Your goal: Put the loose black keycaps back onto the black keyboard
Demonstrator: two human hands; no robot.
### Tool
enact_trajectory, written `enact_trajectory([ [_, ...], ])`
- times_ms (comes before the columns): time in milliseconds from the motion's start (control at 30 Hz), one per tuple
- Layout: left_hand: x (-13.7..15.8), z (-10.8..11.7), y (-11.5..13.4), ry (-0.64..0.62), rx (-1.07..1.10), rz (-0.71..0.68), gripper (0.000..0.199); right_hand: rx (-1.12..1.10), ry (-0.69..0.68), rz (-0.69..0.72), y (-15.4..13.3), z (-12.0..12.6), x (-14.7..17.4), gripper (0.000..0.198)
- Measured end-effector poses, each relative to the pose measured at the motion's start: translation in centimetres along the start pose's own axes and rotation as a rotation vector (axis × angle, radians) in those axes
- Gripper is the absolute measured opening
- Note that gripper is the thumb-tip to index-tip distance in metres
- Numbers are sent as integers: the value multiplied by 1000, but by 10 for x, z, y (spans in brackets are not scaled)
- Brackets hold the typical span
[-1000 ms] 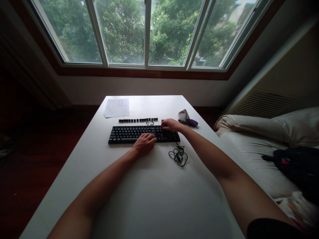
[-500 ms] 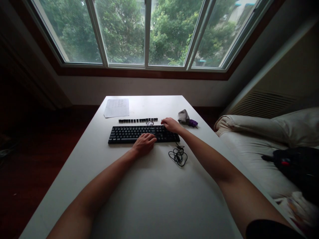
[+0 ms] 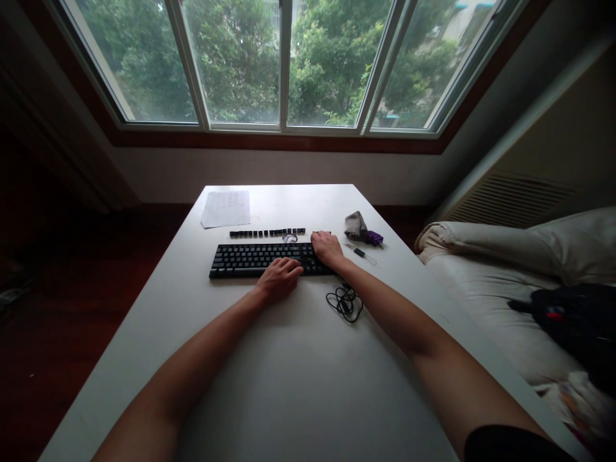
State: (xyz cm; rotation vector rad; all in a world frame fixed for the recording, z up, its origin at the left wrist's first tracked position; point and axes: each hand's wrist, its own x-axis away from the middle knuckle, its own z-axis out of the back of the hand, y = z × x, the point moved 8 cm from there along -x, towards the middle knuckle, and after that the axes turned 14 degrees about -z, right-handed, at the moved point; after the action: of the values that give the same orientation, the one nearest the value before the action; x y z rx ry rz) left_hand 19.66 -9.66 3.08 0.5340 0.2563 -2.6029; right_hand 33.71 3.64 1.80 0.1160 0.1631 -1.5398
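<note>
A black keyboard (image 3: 240, 262) lies on the white table with its long side towards me. My left hand (image 3: 280, 277) rests at its front edge, the fingers bent over the lower keys and the thumb by the edge. Over the upper right part of the keyboard is my right hand (image 3: 327, 248), its fingers curled down; whatever lies under the fingertips is hidden. Behind the keyboard runs a row of loose black keycaps (image 3: 267, 233). A small clear ring-shaped item (image 3: 289, 238) sits between that row and the keyboard. Right of my right hand lies a wire keycap puller (image 3: 359, 253).
A coiled black cable (image 3: 344, 303) lies in front of the keyboard's right end. Grey cloth (image 3: 355, 224) and a purple bundle (image 3: 374, 238) sit at the back right. Printed paper (image 3: 225, 208) lies at the back left. A cream sofa (image 3: 474, 301) stands right of the table.
My right hand has shifted slightly nearer and left, and its wrist has turned. The keycap puller beside it now shows. My left hand keeps its place on the keyboard.
</note>
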Motion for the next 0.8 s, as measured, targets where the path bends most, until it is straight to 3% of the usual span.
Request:
enact_trajectory([
  [233, 0, 0, 1, -8, 11, 7, 27, -30, -22, 32, 1, -3, -3, 31],
  [500, 1, 0, 1, -13, 10, 8, 28, -204, 46, -95, 35, 5, -39, 23],
  [800, 2, 0, -2, -9, 21, 14, 29, -117, -32, -42, 27, -9, -70, 24],
])
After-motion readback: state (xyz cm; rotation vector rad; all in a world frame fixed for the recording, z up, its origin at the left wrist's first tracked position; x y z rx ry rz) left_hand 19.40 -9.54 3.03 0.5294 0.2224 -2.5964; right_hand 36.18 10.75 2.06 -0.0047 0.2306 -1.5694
